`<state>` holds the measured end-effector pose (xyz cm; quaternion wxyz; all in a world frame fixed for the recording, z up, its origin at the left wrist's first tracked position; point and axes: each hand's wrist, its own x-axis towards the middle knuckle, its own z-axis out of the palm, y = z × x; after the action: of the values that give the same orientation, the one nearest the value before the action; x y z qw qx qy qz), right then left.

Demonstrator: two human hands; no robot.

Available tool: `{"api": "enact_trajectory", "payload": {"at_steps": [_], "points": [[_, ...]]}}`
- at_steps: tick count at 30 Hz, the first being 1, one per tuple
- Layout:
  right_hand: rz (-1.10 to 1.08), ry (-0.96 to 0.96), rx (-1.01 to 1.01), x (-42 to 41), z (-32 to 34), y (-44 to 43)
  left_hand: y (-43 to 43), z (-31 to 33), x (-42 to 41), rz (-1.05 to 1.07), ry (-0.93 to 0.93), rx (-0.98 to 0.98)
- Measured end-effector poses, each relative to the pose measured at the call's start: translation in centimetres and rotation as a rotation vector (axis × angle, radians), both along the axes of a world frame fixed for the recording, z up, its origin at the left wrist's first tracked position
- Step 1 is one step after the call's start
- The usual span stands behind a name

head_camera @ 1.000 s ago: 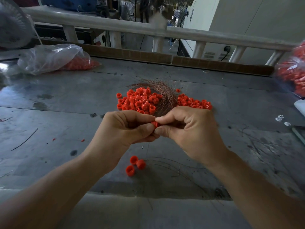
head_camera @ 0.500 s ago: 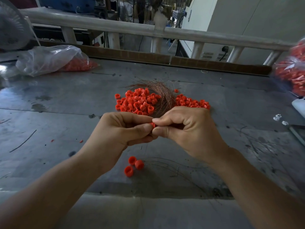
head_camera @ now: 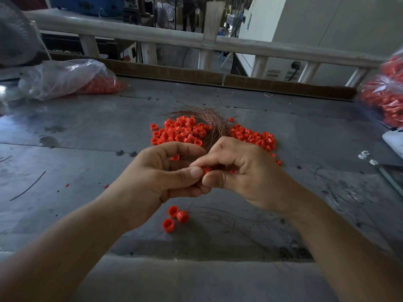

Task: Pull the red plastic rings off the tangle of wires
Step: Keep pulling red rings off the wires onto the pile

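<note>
Grey metal table (head_camera: 87, 131) below a white rail, with one bag (head_camera: 65, 79) of rings at the far left and a second bag (head_camera: 383, 99) at the right edge. In the middle, the wires (head_camera: 209, 118), a copper tangle lying between a left heap (head_camera: 181, 131) and a right heap (head_camera: 253, 136) of loose rings. Nearer, above the table, both hands brought together, fingertips touching. Left hand (head_camera: 157, 179): fingers curled, thumb and forefinger pressed on one ring (head_camera: 206, 170) from the left side. Right hand (head_camera: 246, 173): fingers curled too, thumb and forefinger clamped on the same ring from the right side. Ring exactly between the two thumbs, so equally near to both hands, and mostly hidden by them. Impossible to tell where the wire passes through it, or which way its hole points. Probably a pull apart along the line from hand to hand, one hand taking the ring and the other keeping the wire. Below the hands, three rings (head_camera: 174, 216) already free on the table, just beside some thin loose strands (head_camera: 229, 216).
</note>
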<state>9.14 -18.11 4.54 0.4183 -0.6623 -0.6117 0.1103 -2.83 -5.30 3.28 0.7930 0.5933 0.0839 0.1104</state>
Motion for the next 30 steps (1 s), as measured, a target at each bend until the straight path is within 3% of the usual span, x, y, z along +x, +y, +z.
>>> {"api": "enact_trajectory", "payload": {"at_steps": [4, 9, 14, 24, 30], "points": [[-0.048, -0.054, 0.012, -0.4, -0.1, 0.2, -0.3, 0.0, 0.0, 0.004, -0.053, 0.016], [-0.081, -0.084, 0.011, -0.6, -0.3, 0.2, -0.7, -0.2, -0.1, 0.067, -0.128, 0.347], [-0.091, -0.049, 0.001, -1.4, -0.6, 0.4, -0.9, -0.1, -0.4, 0.028, -0.153, 0.421], [-0.065, 0.086, -0.014, -1.8, -0.3, 0.5, -1.1, -0.1, -0.6, 0.048, -0.154, 0.397], [-0.085, 0.286, 0.010, -1.4, -0.1, 0.4, -0.4, 0.1, -0.2, 0.016, -0.118, 0.194]]}}
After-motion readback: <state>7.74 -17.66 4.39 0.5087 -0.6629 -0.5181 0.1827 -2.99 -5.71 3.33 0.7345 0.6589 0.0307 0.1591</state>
